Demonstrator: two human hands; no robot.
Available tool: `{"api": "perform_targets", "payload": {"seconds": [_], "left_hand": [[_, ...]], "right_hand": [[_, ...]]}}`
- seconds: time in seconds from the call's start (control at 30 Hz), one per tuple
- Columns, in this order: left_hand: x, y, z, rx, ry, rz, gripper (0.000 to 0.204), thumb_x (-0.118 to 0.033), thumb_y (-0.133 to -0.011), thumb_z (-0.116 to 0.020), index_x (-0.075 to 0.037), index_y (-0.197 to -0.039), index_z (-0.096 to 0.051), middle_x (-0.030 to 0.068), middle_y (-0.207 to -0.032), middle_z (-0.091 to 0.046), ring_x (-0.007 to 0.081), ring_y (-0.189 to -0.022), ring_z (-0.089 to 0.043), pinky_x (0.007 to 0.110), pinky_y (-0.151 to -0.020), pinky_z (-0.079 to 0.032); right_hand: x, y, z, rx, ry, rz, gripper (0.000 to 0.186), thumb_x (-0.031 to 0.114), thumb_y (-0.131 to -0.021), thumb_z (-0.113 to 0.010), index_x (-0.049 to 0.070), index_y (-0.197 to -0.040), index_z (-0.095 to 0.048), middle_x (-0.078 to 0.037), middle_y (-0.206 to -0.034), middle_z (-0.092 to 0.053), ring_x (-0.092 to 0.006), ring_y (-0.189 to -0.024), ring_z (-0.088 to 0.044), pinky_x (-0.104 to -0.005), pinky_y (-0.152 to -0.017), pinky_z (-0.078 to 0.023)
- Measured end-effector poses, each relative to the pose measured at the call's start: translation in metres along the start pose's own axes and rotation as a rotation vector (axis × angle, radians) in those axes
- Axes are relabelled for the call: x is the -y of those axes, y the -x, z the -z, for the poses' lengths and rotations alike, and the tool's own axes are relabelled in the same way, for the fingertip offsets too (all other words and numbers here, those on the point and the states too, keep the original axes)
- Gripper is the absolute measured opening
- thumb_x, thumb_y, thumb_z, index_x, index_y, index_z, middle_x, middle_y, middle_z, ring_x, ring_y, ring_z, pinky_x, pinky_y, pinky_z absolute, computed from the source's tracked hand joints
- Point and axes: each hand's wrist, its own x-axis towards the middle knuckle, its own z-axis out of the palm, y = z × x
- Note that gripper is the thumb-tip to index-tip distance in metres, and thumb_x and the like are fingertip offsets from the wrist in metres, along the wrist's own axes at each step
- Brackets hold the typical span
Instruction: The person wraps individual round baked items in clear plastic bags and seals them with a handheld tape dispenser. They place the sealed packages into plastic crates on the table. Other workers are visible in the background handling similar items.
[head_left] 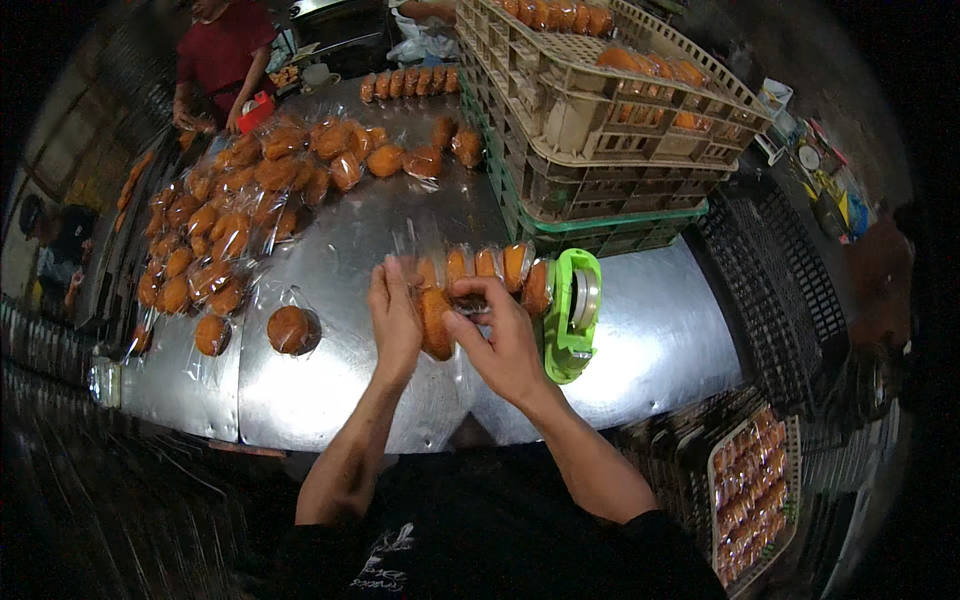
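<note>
Both hands meet over the steel table (330, 390): the left hand (395, 318) and right hand (500, 340) are closed on one bagged bun (436, 322), fingers pinching its clear wrap. A row of buns (490, 265) lies at 12 o'clock of it, a green tape dispenser (572, 315) at 3, loose buns (293, 329) at 9.

Bare table (660, 330) right; tape dispenser (572, 312) and crates (600, 150) crowd behind.
</note>
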Motion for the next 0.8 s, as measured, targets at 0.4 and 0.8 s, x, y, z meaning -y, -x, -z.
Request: {"api": "perform_targets", "payload": {"seconds": [0.4, 0.8], "left_hand": [[-0.005, 0.035, 0.002, 0.155, 0.078, -0.265, 0.026, -0.025, -0.104, -0.044, -0.001, -0.104, -0.055, 0.005, -0.098, -0.059, 0.0119, -0.09, -0.056, 0.026, -0.084, -0.047], [-0.028, 0.057, 0.027, 0.037, 0.357, -0.409, 0.023, -0.021, -0.105, -0.038, -0.003, -0.093, -0.045, 0.0071, -0.087, -0.053, 0.0126, -0.073, -0.053, 0.032, -0.075, -0.054]], "right_hand": [[0.025, 0.031, 0.005, -0.205, -0.138, -0.05, 0.018, 0.01, -0.095, -0.057, 0.0, -0.108, -0.052, -0.007, -0.107, -0.059, -0.0116, -0.094, -0.056, -0.0263, -0.084, -0.046], [0.065, 0.018, -0.004, -0.318, -0.394, 0.142, 0.012, 0.013, -0.098, -0.052, 0.004, -0.103, -0.046, -0.011, -0.095, -0.06, -0.0166, -0.09, -0.059, -0.0353, -0.086, -0.05]]}}
